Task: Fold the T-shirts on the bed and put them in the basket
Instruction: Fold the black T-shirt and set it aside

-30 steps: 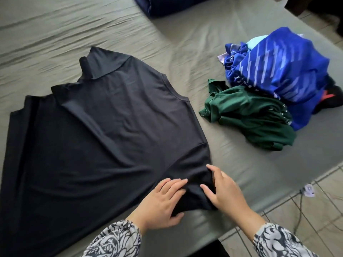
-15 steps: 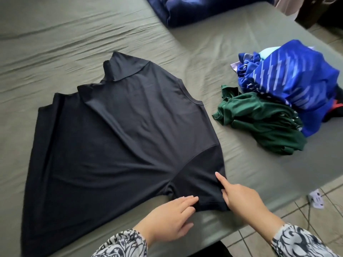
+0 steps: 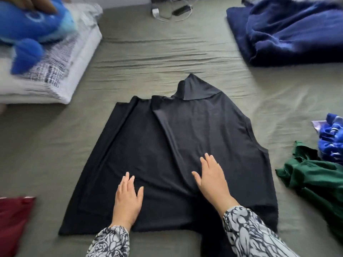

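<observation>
A black T-shirt [image 3: 185,138] lies spread on the grey-green bed sheet [image 3: 148,58], its neck pointing away from me and its left side folded over. My left hand [image 3: 128,199] rests flat on the shirt's lower part, fingers straight. A little further up and to the right, my right hand [image 3: 211,179] presses flat on the shirt with its fingers spread. At the right edge lie a crumpled green T-shirt [image 3: 315,179] and a blue patterned one [image 3: 332,140]. No basket is in view.
A dark blue blanket [image 3: 289,30] lies at the back right. A white patterned pillow [image 3: 55,71] with a blue plush toy [image 3: 27,34] sits at the back left. A red cloth [image 3: 13,219] shows at the lower left. Cables and a charger [image 3: 167,12] lie at the far edge.
Both hands have left the shirt's sleeve at the near right edge and moved onto the middle of the shirt, lying flat. The view has swung left and up.
</observation>
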